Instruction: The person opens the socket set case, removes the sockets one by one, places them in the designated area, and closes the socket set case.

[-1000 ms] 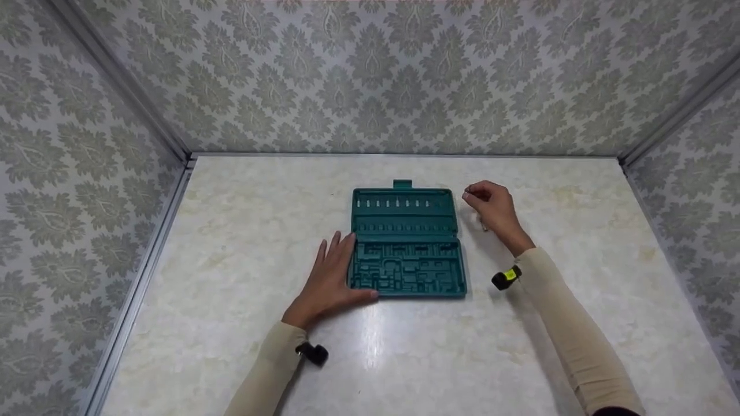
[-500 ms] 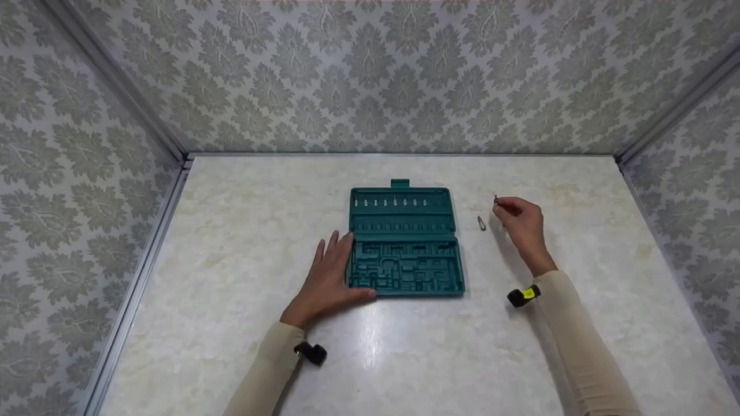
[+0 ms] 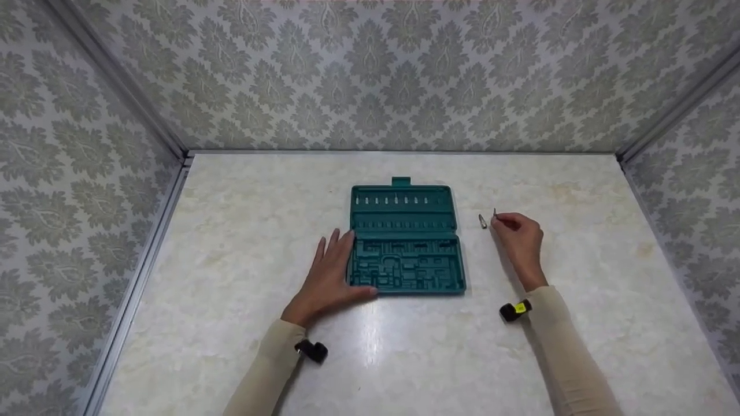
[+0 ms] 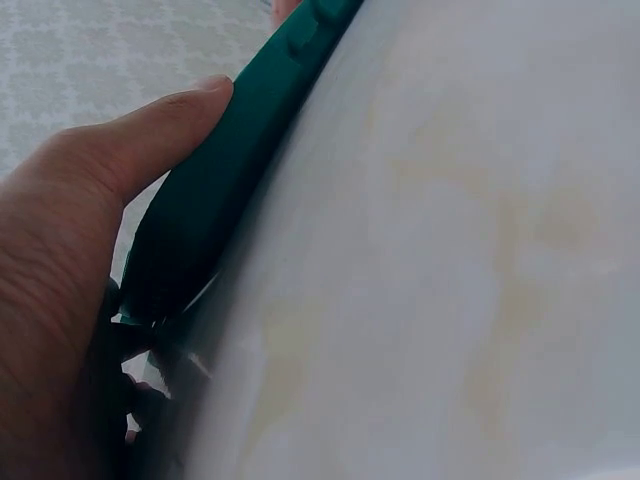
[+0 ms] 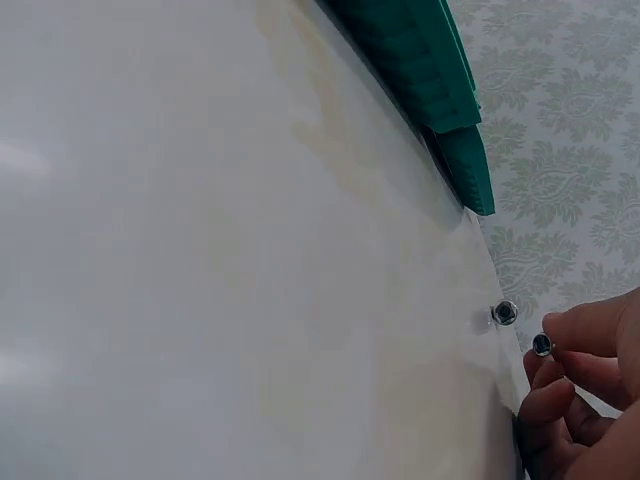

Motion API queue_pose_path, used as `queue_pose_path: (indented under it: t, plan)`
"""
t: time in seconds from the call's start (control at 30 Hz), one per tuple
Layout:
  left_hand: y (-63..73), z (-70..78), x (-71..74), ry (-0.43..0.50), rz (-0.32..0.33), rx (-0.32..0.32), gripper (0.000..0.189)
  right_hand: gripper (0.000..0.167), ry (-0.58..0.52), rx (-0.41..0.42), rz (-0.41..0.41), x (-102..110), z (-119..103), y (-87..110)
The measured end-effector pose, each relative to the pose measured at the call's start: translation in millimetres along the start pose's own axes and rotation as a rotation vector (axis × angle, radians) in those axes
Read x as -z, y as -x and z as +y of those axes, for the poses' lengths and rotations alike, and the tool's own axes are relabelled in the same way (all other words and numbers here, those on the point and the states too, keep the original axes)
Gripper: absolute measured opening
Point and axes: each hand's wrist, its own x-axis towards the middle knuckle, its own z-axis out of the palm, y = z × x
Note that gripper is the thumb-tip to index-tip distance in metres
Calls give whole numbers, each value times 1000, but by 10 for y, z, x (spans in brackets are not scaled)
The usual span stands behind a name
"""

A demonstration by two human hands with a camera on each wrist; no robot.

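Note:
A green plastic tool case (image 3: 404,236) lies opened flat on the table, its lid half away from me. My left hand (image 3: 329,280) rests at its near left corner, fingers spread straight along the side and thumb on the front edge. Right of the case, my right hand (image 3: 521,242) pinches a small metal socket bit (image 5: 542,345) between thumb and fingertips, thin tip upward. In the right wrist view its hollow round end faces the camera. A second socket bit (image 3: 483,222) sits on the table just left of those fingertips, apart from them.
Small metal pieces (image 3: 396,201) stand in a row in the lid's far part. Moulded recesses fill the near half of the case. A latch tab (image 3: 401,181) sticks out at the far edge. Patterned walls enclose the pale table (image 3: 243,219) at the back and sides.
My right hand has moved from beside the lid rightward, then back toward me with the socket bit, down near the one on the table. The left hand and case stay put.

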Motion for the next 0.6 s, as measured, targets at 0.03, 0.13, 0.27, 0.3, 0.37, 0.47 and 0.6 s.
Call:
queue_pose_path:
  t: [0.03,0.13,0.27,0.3,0.37,0.47,0.6]
  plan:
    - [-1,-2,-2,0,-3,2,138,28,0,2,9,-12,13,4]
    - [-9,-3,-6,-6,-7,-3,139,26,-7,12,51,-48,49,33]
    - [-33,7,-9,-13,-7,-13,140,25,-15,21,119,-113,91,100]
    - [-36,8,-8,-11,-8,-13,140,25,-19,20,132,-134,94,118]
    - [-38,8,-3,-11,-4,-11,140,26,-24,13,146,-174,87,144]
    - [-27,3,5,-15,-4,-7,140,27,-31,-20,150,-218,66,159]
    - [-26,-2,-6,-15,-8,-14,139,26,-19,-44,158,-217,62,159]
